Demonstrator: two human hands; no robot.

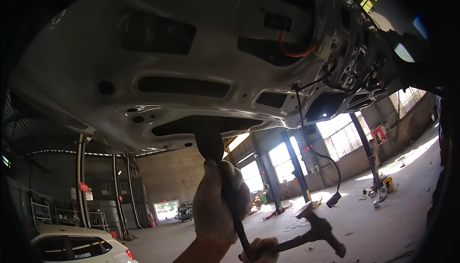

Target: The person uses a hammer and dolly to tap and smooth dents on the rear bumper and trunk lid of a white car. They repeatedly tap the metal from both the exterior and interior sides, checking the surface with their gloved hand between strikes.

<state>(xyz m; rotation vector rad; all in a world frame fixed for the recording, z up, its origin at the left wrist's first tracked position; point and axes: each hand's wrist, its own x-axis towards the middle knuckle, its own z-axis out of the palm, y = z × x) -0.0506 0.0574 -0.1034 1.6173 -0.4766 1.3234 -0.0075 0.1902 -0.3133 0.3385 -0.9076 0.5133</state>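
Observation:
Overhead hangs the inner side of a raised vehicle panel point(120, 97), bare metal-grey with several cut-outs. My left hand point(220, 203) is closed around a dark metal bar with a wide flat blade point(209, 144). The blade points up at the long dark opening near the panel's lower edge; its tip merges with the shadow, so how far it goes in is hidden. Lower down, my right hand point(262, 250) grips the handle of a hammer point(316, 229) with one round face and one narrow end. The bar's lower end passes close beside the right-hand fingers; contact there is unclear.
A black cable with a plug point(334, 199) dangles from the panel on the right. An orange-red cable point(290, 52) loops in an upper cut-out. A white car point(81, 244) stands at lower left. Lift posts point(298, 167), windows and a yellow container point(388, 184) lie beyond.

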